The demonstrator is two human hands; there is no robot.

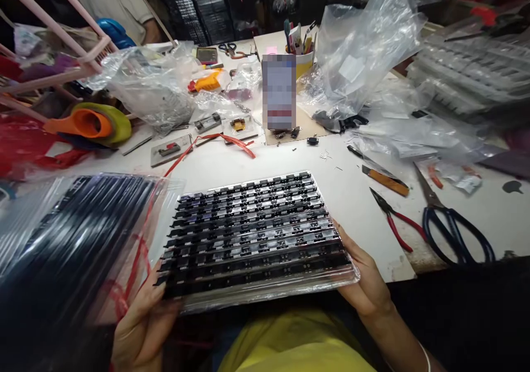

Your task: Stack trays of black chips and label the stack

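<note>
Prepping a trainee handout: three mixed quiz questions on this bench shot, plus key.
1. Open: how is the clear tray of black parts held?
2. Multiple choice: what lies just right of the red-handled pliers in the picture? A) hammer B) scissors C) tape roll
3. True or false: the red-handled pliers are in the right hand.

Key:
1. With both hands: left hand at one end, right hand at the other.
2. B.
3. False; they lie on the table.
</note>
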